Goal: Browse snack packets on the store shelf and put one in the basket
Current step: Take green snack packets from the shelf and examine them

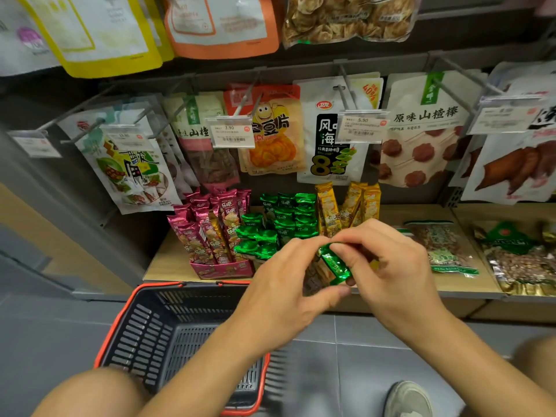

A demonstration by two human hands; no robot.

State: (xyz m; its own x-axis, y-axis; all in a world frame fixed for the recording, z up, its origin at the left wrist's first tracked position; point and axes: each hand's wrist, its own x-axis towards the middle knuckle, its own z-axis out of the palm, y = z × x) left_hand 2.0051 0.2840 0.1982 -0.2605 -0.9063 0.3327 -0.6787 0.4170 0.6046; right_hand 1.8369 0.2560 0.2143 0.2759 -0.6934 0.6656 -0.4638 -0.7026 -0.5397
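I pinch the green packet (334, 263) between my left hand (288, 284) and right hand (388, 266) over the shelf's (171, 260) front edge, its long axis slanting down-right, with the basket (144, 326) below-left, nearer my left.

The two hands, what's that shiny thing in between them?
One small green packet, pinched by both the left hand and the right hand. The head view shows it.

Basket (120, 320) mouth open, near left; left forearm (210, 365) crosses its right side. Left hand (288, 284), right hand (388, 266), both holding green packet (334, 263), block shelf (168, 260) front at centre. Bare shelf left of pink packets (210, 233), also between yellow packets (346, 206) and flat bag (442, 245). Price tags (231, 132) jut out above.
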